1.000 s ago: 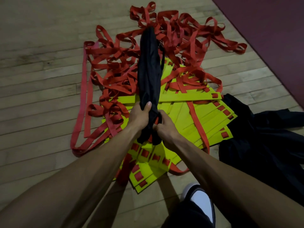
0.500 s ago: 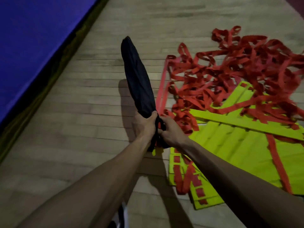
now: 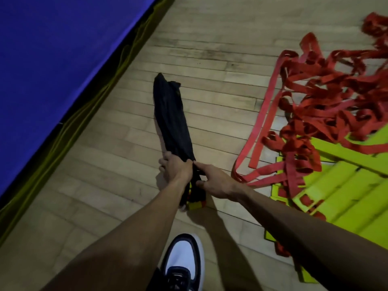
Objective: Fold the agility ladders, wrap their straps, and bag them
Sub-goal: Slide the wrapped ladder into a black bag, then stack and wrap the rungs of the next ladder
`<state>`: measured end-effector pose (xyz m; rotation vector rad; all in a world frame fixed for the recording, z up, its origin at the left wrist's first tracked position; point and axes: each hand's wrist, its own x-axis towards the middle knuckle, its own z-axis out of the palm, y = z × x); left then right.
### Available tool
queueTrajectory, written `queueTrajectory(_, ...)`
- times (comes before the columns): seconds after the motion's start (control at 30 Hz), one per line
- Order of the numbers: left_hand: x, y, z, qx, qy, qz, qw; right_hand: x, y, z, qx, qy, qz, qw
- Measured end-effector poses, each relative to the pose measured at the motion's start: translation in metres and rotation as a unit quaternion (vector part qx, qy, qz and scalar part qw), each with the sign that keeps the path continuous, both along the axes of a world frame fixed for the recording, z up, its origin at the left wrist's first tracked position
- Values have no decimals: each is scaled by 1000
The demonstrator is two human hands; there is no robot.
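**Head view: both hands at the neck of the bagged ladder**

Head camera, looking down at pale wooden plank floor (image 3: 210, 51). Long, narrow black fabric bag (image 3: 171, 116), lying on the boards, closed far end pointing away, slightly left. Left hand (image 3: 177, 169) wrapped over the bag's near end from the left, fingers curled round the fabric and gripping it. Right hand (image 3: 214, 181) just beside, on the right, thumb and forefinger pinching a bunch of the black fabric at the same neck, remaining fingers loosely bent. Knuckles of the two hands nearly touching. Most of the bag stretching beyond the grip, away from the body; only a short stub below the hands, toward the body. Folded yellow ladder rungs with a bit of red (image 3: 195, 203) poking out of the bag's mouth there, under the left wrist.

Off to the right, well apart from the bag: tangled heap of red webbing straps (image 3: 327, 97), spilling over a fan of flat lime-yellow plastic rungs (image 3: 344, 192) on the floor. Blue padded mat (image 3: 54, 43) filling the upper left, edge running diagonally. White and black sneaker (image 3: 182, 261) at bottom centre, between the two forearms.
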<state>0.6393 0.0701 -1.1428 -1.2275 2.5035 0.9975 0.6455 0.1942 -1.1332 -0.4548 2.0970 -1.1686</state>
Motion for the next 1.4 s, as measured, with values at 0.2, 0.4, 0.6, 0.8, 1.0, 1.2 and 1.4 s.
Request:
queueTrajectory(0.2, -5, 23, 3, -49, 53, -34, 997, -5, 16, 0, 12, 19, -57, 998)
queueTrajectory(0.4, -8, 65, 14, -16, 167, -161, 973, -3, 54, 5, -7, 87, -113, 990)
queueTrajectory(0.6, -5, 177, 12, 104, 148, -273, 945, 25, 165, -4, 65, 111, -207, 970)
queueTrajectory(0.8, 28, 294, -15, 117, 78, -490, 860, 74, 283, -23, 172, 59, -304, 935)
queueTrajectory(1.0, 71, 355, -37, -34, 11, -697, 716, 127, 347, -31, 304, 69, -273, 910)
queueTrajectory(1.2, 48, 361, -33, -113, -78, -617, 775, 134, 353, -28, 344, 28, -251, 904)
queueTrajectory(1.4, 24, 359, -27, -114, -46, -581, 804, 124, 352, -34, 267, 29, -388, 882)
